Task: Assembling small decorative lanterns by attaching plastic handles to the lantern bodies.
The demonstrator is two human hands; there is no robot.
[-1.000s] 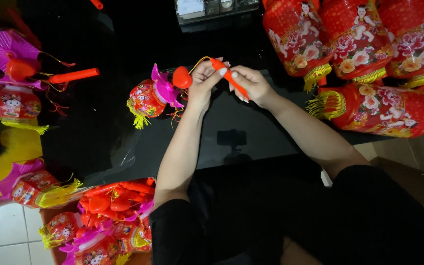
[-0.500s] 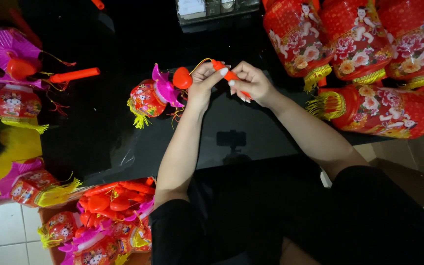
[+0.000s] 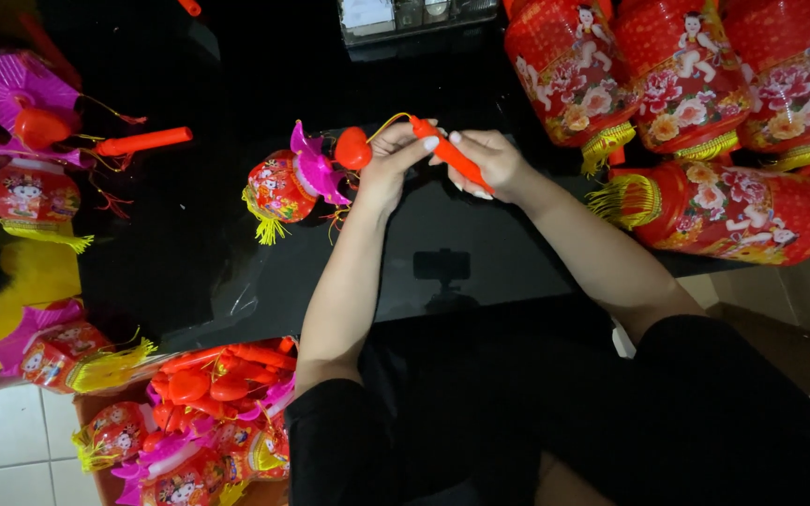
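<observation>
My right hand (image 3: 489,159) grips an orange plastic stick handle (image 3: 452,152) that slants down to the right. My left hand (image 3: 391,161) pinches the stick's upper end, where a yellow cord (image 3: 388,122) loops off it. The cord leads to a small red lantern (image 3: 278,186) with a magenta paper top, a red heart piece (image 3: 352,147) and a yellow tassel, lying on the black glossy table (image 3: 236,272) just left of my left hand.
Several large red flowered lanterns (image 3: 714,211) with yellow fringes fill the right side. A loose orange stick (image 3: 142,142) and more small lanterns (image 3: 32,192) lie at the left. A box (image 3: 199,422) of small lanterns and sticks stands at the lower left.
Both hands stay at the stick's end; the fingers have shifted slightly on it. The small lantern has not moved.
</observation>
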